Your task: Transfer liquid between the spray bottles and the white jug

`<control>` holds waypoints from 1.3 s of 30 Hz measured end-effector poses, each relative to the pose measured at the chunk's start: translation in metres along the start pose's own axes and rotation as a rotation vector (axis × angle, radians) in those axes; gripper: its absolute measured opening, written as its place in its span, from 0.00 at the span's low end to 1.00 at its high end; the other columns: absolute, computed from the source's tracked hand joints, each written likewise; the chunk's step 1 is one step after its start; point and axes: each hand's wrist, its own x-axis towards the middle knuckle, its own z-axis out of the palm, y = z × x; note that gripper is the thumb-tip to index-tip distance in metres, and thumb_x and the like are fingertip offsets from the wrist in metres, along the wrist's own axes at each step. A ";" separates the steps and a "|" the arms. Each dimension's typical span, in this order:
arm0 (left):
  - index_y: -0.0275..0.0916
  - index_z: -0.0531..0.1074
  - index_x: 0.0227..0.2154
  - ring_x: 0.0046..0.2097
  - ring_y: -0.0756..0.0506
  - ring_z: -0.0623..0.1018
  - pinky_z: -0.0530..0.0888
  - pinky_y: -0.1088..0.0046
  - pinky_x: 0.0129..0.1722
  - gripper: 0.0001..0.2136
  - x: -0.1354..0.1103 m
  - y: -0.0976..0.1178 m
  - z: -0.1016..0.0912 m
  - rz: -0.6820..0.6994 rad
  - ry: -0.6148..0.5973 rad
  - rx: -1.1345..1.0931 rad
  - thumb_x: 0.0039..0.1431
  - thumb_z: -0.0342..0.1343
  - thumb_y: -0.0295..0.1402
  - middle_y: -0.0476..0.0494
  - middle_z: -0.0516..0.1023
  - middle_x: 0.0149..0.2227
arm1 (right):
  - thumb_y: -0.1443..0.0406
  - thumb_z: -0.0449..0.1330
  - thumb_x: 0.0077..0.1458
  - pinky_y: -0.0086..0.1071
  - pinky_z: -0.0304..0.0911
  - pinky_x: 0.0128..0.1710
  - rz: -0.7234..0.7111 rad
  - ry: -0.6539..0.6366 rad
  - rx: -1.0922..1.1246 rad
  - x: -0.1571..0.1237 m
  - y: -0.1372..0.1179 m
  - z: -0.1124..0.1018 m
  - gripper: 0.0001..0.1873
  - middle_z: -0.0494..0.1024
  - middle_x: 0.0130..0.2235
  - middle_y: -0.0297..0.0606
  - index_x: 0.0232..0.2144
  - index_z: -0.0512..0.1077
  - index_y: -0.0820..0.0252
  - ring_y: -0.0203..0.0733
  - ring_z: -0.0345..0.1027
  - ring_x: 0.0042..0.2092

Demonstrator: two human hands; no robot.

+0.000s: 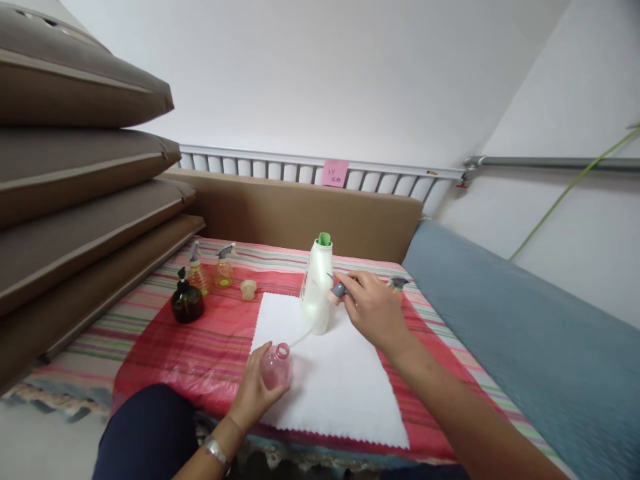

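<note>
My left hand point(257, 387) is wrapped round a clear pink bottle point(277, 368) with an uncapped mouth, low over the white cloth. In my right hand point(373, 303) is a grey and pink spray head point(337, 291), pinched between the fingers. Its thin clear tube point(303, 335) hangs down to the left, the lower end near the bottle's mouth but outside it. Just behind stands a large pale green jug point(316, 283), uncapped, with a green spout at the top. Part of another spray bottle point(399, 285) shows behind my right hand.
A dark pump bottle point(187, 303), two spray bottles point(199, 270) point(225, 270) and a cream cap point(248, 289) stand on the left. White cloth point(345, 393) lies over red plastic sheeting point(200, 353). Stacked brown cushions point(85, 153) rise at left; a blue-grey padded surface point(525, 333) borders the right.
</note>
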 end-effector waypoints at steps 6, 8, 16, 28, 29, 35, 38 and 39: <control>0.41 0.57 0.55 0.55 0.36 0.69 0.66 0.50 0.55 0.36 0.000 0.000 0.003 0.032 0.003 0.019 0.42 0.64 0.35 0.36 0.68 0.53 | 0.75 0.49 0.53 0.38 0.58 0.40 -0.073 -0.041 -0.010 0.007 -0.011 0.005 0.24 0.71 0.41 0.43 0.51 0.67 0.58 0.47 0.62 0.41; 0.40 0.58 0.55 0.54 0.36 0.69 0.66 0.51 0.55 0.36 0.001 0.001 0.005 0.038 -0.003 0.025 0.41 0.65 0.35 0.36 0.68 0.52 | 0.75 0.50 0.53 0.37 0.57 0.38 -0.091 -0.053 -0.027 0.010 -0.016 0.003 0.24 0.70 0.40 0.43 0.51 0.67 0.57 0.46 0.62 0.41; 0.40 0.58 0.55 0.53 0.36 0.69 0.66 0.51 0.53 0.36 0.009 0.014 0.006 0.056 -0.041 0.066 0.41 0.65 0.34 0.36 0.69 0.51 | 0.71 0.51 0.59 0.35 0.53 0.35 -0.160 -0.300 -0.020 0.000 -0.061 0.014 0.18 0.72 0.40 0.42 0.50 0.66 0.55 0.45 0.61 0.40; 0.39 0.56 0.55 0.53 0.36 0.68 0.65 0.52 0.53 0.36 0.010 0.010 0.008 0.032 -0.044 0.031 0.42 0.64 0.35 0.36 0.67 0.51 | 0.75 0.51 0.56 0.38 0.60 0.35 0.040 -0.484 0.014 -0.025 -0.092 0.040 0.22 0.72 0.39 0.45 0.52 0.64 0.57 0.50 0.65 0.40; 0.39 0.56 0.55 0.53 0.36 0.68 0.65 0.52 0.53 0.36 0.010 0.010 0.007 0.033 -0.043 0.028 0.42 0.64 0.34 0.36 0.67 0.51 | 0.75 0.50 0.55 0.39 0.61 0.36 0.056 -0.490 0.033 -0.025 -0.093 0.041 0.22 0.72 0.40 0.46 0.52 0.65 0.58 0.51 0.65 0.41; 0.40 0.56 0.55 0.54 0.36 0.68 0.66 0.53 0.53 0.36 0.009 0.011 0.006 0.025 -0.031 0.019 0.42 0.64 0.35 0.35 0.67 0.52 | 0.74 0.53 0.52 0.43 0.60 0.43 0.159 -0.510 0.300 -0.027 -0.095 0.040 0.25 0.72 0.43 0.47 0.53 0.65 0.59 0.52 0.64 0.46; 0.39 0.55 0.55 0.54 0.36 0.68 0.66 0.53 0.53 0.36 0.009 0.010 0.007 0.024 -0.034 0.017 0.42 0.64 0.35 0.34 0.67 0.52 | 0.68 0.56 0.53 0.42 0.60 0.48 0.257 -0.516 0.529 -0.027 -0.089 0.040 0.22 0.72 0.47 0.45 0.52 0.67 0.58 0.50 0.64 0.49; 0.38 0.55 0.55 0.54 0.36 0.68 0.66 0.53 0.53 0.36 0.009 0.009 0.007 0.023 -0.037 0.016 0.42 0.64 0.35 0.34 0.67 0.52 | 0.66 0.56 0.54 0.41 0.60 0.48 0.300 -0.522 0.615 -0.027 -0.084 0.040 0.20 0.72 0.47 0.44 0.51 0.67 0.58 0.49 0.65 0.49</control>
